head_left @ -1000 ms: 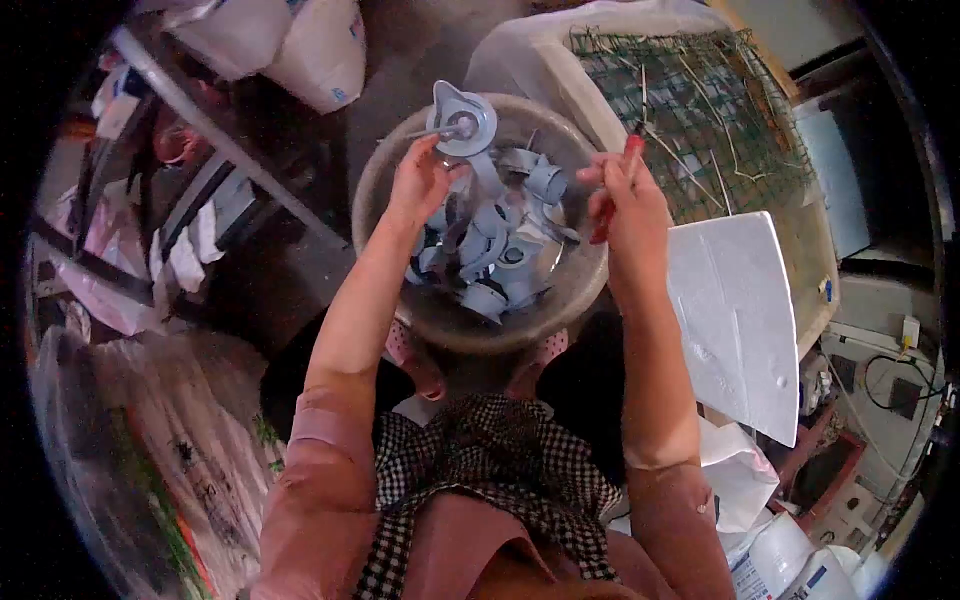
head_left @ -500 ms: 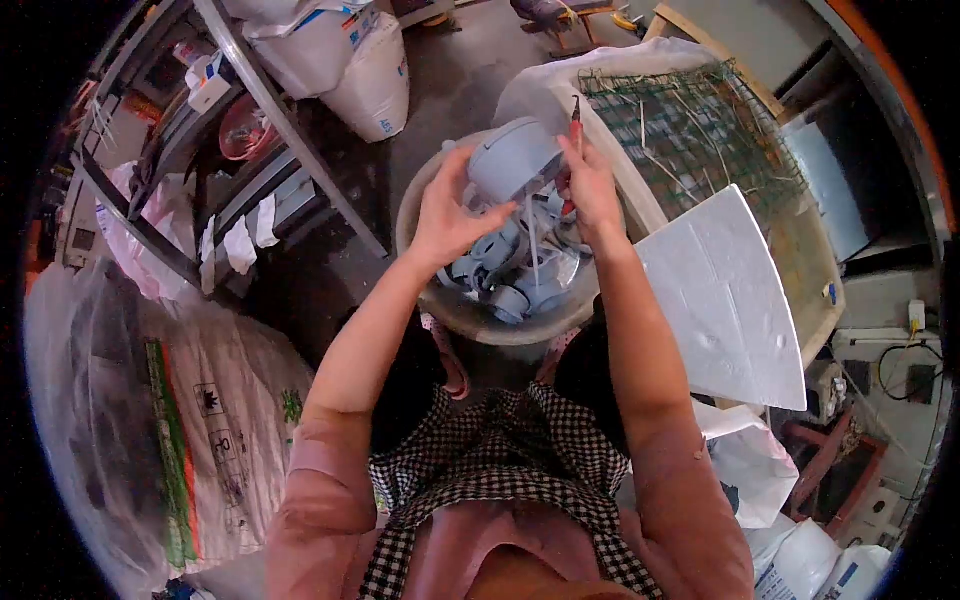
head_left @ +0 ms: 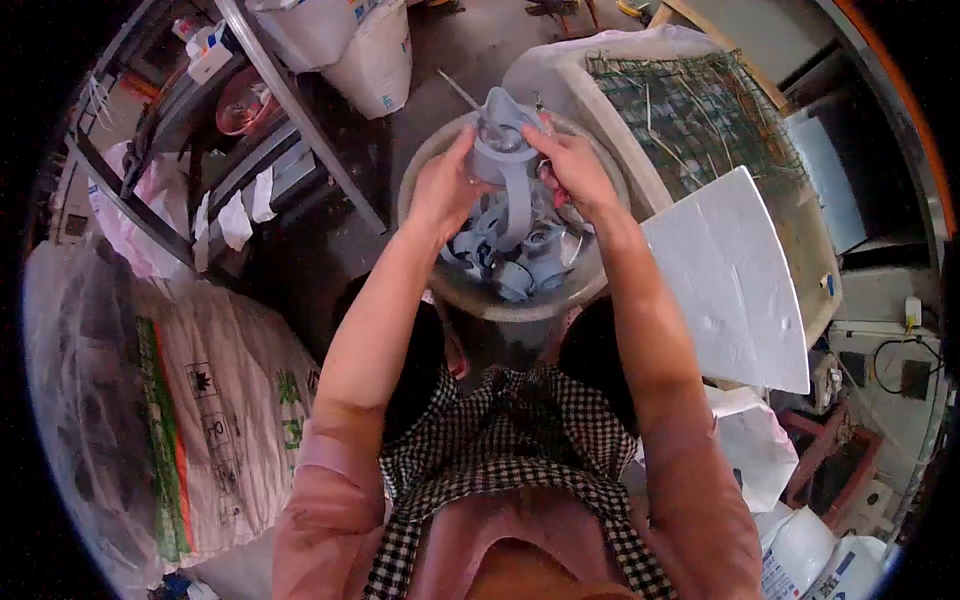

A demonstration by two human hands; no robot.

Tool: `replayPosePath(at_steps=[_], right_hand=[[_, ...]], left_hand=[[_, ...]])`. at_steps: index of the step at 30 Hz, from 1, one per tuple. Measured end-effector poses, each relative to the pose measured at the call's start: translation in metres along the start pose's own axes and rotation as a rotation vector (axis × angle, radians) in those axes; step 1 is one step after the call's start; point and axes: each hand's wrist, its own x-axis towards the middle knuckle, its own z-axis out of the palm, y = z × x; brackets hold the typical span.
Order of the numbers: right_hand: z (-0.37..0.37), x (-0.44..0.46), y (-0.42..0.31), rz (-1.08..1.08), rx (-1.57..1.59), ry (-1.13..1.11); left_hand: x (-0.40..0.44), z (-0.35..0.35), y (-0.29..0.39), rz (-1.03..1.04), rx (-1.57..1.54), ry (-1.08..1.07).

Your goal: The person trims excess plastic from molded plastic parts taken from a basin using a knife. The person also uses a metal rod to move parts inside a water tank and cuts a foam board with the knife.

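Above a round tub (head_left: 420,255), my left hand (head_left: 447,190) is closed around the side of a grey plastic jug (head_left: 497,165). The jug's pointed lip faces away from me, and its strap-like handle hangs toward me. A thin stick-like piece juts from its far left side. My right hand (head_left: 580,172) is closed at the jug's right rim, thumb and forefinger against it. Its lower fingers wrap a slim red-handled tool, mostly hidden; a dark tip shows beyond the hand. Several grey plastic pieces (head_left: 515,278) lie in the tub below.
A white foam sheet (head_left: 725,285) leans at the right, before a large bin (head_left: 620,130) topped with green mesh (head_left: 690,110). A metal rack (head_left: 300,110) stands at the left, woven sacks (head_left: 230,400) nearer me. White bags (head_left: 370,70) sit behind.
The jug has turned from its round base showing to its open lip and handle showing. Both hands have shifted with it, and the tool in my right hand is now mostly hidden.
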Motion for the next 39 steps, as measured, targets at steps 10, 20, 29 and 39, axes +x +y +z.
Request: replayPosePath(at_steps=[10, 20, 29, 39], right_hand=[[0.009, 0.025, 0.023, 0.153, 0.465, -0.010], [-0.002, 0.010, 0.008, -0.095, 0.278, 0.179], [0.010, -0.003, 0.030, -0.596, -0.465, 0.200], [0.019, -0.023, 0.006, -0.918, -0.490, 0.243]], left_hand=[[-0.020, 0.015, -0.024, -0.185, 0.419, 0.090], [-0.007, -0.013, 0.005, -0.045, -0.205, -0.007], [-0.024, -0.008, 0.005, 0.228, 0.023, -0.170], [-0.039, 0.002, -0.009, 0.231, 0.285, -0.159]])
